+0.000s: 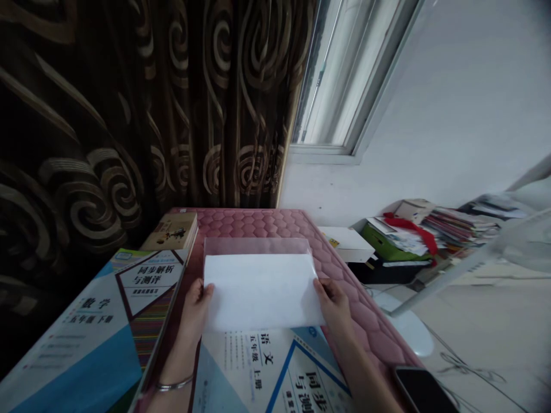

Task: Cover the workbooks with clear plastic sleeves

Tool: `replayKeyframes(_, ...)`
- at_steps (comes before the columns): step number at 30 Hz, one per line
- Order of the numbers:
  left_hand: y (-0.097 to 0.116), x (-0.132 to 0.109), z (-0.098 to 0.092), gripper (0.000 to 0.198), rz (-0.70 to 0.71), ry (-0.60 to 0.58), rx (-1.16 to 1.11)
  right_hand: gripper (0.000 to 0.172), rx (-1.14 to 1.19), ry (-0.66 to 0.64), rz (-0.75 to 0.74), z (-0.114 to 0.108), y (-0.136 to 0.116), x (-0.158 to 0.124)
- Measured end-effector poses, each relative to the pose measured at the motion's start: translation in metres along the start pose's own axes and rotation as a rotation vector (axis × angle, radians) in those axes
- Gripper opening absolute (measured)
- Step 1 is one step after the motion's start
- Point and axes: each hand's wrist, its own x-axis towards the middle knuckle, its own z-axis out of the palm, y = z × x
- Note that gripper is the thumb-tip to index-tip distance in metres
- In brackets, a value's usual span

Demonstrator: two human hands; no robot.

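My left hand and my right hand pinch the two side edges of a clear plastic sleeve, thumbs on top. Most of it looks white, as if a sheet of paper lies inside; a see-through strip runs along its far edge. The sleeve is held above a blue and white workbook and covers the far part of it. To the left of my left hand lies another blue and white workbook with a striped patch on its cover. A silver bracelet circles my left wrist.
Everything rests on a pink quilted surface. Brown books sit at its far left by a dark patterned curtain. A phone lies near the right edge. Beyond stand a white fan, a white box and piled papers.
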Motion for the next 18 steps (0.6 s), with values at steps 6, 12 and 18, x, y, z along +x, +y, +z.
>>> replayKeyframes(6, -0.004, 0.002, -0.003, 0.032, -0.006, -0.070, -0.018, 0.050, -0.116, 0.030, -0.026, 0.002, -0.008, -0.004)
replayKeyframes(12, -0.004, 0.002, -0.001, 0.032, 0.010, -0.068, 0.011, 0.046, -0.062, 0.052, -0.027, 0.002, -0.007, -0.008)
replayKeyframes(18, -0.005, 0.002, -0.002, 0.033, 0.026, -0.060, 0.048, 0.048, 0.068, -0.016, 0.007, 0.000, -0.001, -0.002)
